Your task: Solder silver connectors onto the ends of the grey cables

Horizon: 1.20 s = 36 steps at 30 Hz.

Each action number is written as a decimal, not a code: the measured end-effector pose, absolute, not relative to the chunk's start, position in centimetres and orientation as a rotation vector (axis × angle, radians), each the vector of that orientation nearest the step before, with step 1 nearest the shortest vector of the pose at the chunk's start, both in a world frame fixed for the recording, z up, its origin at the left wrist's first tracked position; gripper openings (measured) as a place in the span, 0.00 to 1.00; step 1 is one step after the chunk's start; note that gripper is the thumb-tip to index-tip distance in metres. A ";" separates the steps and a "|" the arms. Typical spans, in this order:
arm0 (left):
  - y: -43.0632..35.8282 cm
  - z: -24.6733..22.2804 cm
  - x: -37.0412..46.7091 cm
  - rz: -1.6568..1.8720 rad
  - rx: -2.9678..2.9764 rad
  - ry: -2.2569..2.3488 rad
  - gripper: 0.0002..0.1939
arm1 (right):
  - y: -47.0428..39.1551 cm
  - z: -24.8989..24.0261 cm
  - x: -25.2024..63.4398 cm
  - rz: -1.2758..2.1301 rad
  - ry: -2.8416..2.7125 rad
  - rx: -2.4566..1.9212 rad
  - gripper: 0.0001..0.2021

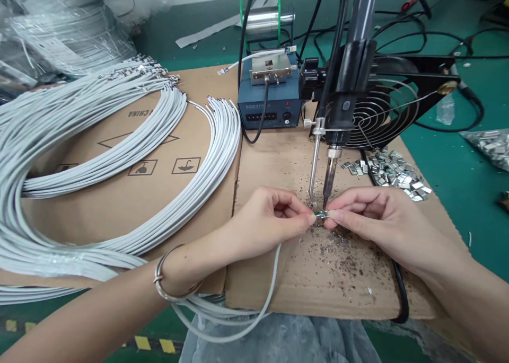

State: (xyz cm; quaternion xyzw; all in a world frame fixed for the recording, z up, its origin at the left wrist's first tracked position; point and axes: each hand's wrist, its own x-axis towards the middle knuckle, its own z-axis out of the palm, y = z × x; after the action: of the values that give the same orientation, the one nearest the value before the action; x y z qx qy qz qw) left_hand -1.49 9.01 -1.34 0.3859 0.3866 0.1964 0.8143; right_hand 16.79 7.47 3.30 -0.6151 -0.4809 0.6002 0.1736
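My left hand (274, 220) pinches the end of a light grey cable (274, 278), whose thin coloured wires poke out past the fingertips. In my right hand (369, 214) a small metal connector (326, 213) is pinched between thumb and fingers, its far part hidden by them. Wires and connector meet directly under the tip of a mounted soldering iron (329, 180). Beside the iron, a thin solder feed tube (314, 167) points down at the same spot. From my left hand the cable loops down over the cardboard's front edge.
Coiled grey cables (210, 177) cover the left side. A blue solder feeder (270, 100) stands at the back, with a solder spool (262, 24) behind it. To the right are a fan (382, 108) and a pile of metal connectors (397, 175). Dark specks litter the cardboard (270, 161).
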 end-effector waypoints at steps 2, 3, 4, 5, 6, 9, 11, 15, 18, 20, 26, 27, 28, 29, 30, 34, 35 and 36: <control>9.0 -1.3 -1.5 0.420 0.823 0.826 0.05 | 7.4 3.3 16.8 1.701 -1.354 -1.753 0.02; 9.0 -1.3 -1.5 0.421 0.826 0.828 0.05 | 7.4 3.3 16.8 1.702 -1.351 -1.757 0.02; 9.0 -1.3 -1.5 0.423 0.830 0.830 0.05 | 7.5 3.3 16.9 1.703 -1.344 -1.760 0.02; 9.0 -1.4 -1.5 0.428 0.835 0.829 0.05 | 7.5 3.2 16.9 1.701 -1.336 -1.761 0.02; 9.0 -1.4 -1.5 0.434 0.840 0.829 0.05 | 7.6 3.2 16.9 1.699 -1.332 -1.764 0.02; 9.0 -1.4 -1.6 0.439 0.838 0.830 0.04 | 7.6 3.2 16.9 1.694 -1.340 -1.772 0.02; 8.9 -1.3 -1.5 0.430 0.825 0.831 0.05 | 7.6 3.2 16.9 1.696 -1.347 -1.776 0.02; 8.9 -1.1 -1.5 0.422 0.811 0.832 0.05 | 7.5 3.1 17.0 1.712 -1.328 -1.767 0.03; 8.9 -1.1 -1.5 0.428 0.805 0.829 0.05 | 7.6 3.0 17.0 1.719 -1.317 -1.758 0.03; 8.9 -1.1 -1.5 0.425 0.806 0.831 0.05 | 7.6 3.1 17.0 1.719 -1.314 -1.751 0.03; 8.8 -1.2 -1.5 0.413 0.809 0.847 0.05 | 7.5 3.4 16.9 1.721 -1.324 -1.760 0.03; 8.8 -1.2 -1.5 0.415 0.804 0.848 0.05 | 7.4 3.4 16.9 1.718 -1.323 -1.766 0.03; 8.8 -1.2 -1.5 0.415 0.799 0.849 0.04 | 7.4 3.4 16.9 1.712 -1.323 -1.773 0.03; 8.8 -1.1 -1.5 0.417 0.794 0.847 0.04 | 7.4 3.4 16.9 1.711 -1.318 -1.781 0.04; 8.8 -1.1 -1.5 0.419 0.793 0.846 0.04 | 7.4 3.4 17.0 1.708 -1.314 -1.783 0.04; 8.8 -1.1 -1.5 0.427 0.805 0.841 0.05 | 7.4 3.3 17.0 1.726 -1.299 -1.771 0.04; 8.8 -1.1 -1.5 0.428 0.810 0.838 0.05 | 7.4 3.4 17.0 1.730 -1.292 -1.767 0.04; 8.8 -1.2 -1.6 0.429 0.812 0.830 0.05 | 7.4 3.4 17.0 1.738 -1.285 -1.767 0.04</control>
State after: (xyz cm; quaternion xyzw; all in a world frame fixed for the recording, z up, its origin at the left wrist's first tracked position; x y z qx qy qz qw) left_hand -1.57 8.76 -1.15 0.3807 0.3891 0.2012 0.8143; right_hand 17.03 7.36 3.38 -0.6231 -0.4533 0.6131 0.1741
